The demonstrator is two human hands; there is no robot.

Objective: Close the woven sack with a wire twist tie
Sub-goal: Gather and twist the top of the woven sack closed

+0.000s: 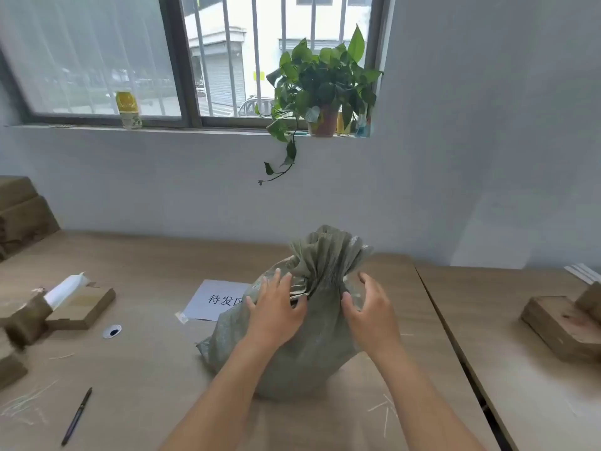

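2 hands: yours, both at the sack's (292, 346) bunched neck
left hand (276, 309): fingers spread flat on it
right hand (369, 307): loosely curved, gripping nothing
table (146, 369): sack stands upright

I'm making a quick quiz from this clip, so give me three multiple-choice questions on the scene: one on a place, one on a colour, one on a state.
1. Where does the pen lie?
A. on the table, left of the sack
B. on the windowsill
C. on top of the sack

2. What colour is the woven sack?
A. bright red
B. grey-green
C. black

3. How is the sack's mouth?
A. spread wide open
B. folded flat
C. gathered into a bunched neck

Answers:
1 A, it lies on the table near the left edge.
2 B, its cloth is a dull grey-green.
3 C, the cloth pleats together between the left hand and right hand.
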